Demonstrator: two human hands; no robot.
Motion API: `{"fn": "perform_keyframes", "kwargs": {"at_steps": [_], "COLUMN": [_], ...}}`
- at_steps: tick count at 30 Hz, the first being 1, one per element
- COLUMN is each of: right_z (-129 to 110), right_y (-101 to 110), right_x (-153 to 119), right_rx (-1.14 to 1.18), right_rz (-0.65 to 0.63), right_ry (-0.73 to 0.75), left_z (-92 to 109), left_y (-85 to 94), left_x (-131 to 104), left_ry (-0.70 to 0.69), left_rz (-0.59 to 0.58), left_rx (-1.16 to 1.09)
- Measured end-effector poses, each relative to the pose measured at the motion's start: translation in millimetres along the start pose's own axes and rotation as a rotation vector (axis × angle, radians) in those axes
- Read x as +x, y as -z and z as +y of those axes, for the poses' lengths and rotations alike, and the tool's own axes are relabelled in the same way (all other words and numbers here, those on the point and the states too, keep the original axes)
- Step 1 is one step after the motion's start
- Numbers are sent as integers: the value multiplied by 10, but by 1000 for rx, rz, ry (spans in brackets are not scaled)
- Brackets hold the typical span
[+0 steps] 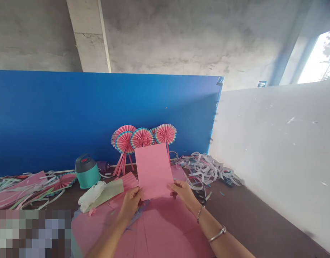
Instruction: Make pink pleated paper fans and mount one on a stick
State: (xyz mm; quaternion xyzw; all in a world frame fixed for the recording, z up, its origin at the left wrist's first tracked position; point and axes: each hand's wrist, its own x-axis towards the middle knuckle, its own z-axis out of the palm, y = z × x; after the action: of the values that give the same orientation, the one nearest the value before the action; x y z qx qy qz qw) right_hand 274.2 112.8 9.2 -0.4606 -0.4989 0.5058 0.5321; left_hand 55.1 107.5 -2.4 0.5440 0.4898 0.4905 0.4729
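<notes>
Over pink sheets [167, 229] at six o'clock, gripped pink card [154, 172] with left hand [132, 201] and right hand [183, 192], before twelve-o'clock rosettes [142, 137].

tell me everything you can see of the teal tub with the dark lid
The teal tub with a dark grey lid stands upright left of the pink paper fans, in front of the blue partition. It looks like smooth plastic, with a rounded lid seated on top bearing a small red patch. Its contents are hidden, and neither hand touches it.
</notes>
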Motion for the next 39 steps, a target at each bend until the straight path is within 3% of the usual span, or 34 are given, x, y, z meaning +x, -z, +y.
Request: {"fn": "perform_keyframes", "kwargs": {"at_steps": [10,16,24,31,35,39], "right_z": [-41,-2,20,14,114,141], "right_y": [19,7,-4,-4,58,117], "right_x": [-10,-13,7,-1,33,42], "right_rx": [32,47,-40,-41,-64,-387], "right_rz": [17,-146,-108,-191,-68,149], "right_ry": [29,34,123,150,202,525], "left_z": [-26,22,22,80,88,92], "left_y": [12,19,-15,4,57,88], "left_x": [33,20,4,-17,18,21], "left_ry": [-37,-76,-87,-60,-42,1], "left_rz": [13,90,109,118,85,-27], "left_rx": [-10,19,33,16,-19,-70]}}
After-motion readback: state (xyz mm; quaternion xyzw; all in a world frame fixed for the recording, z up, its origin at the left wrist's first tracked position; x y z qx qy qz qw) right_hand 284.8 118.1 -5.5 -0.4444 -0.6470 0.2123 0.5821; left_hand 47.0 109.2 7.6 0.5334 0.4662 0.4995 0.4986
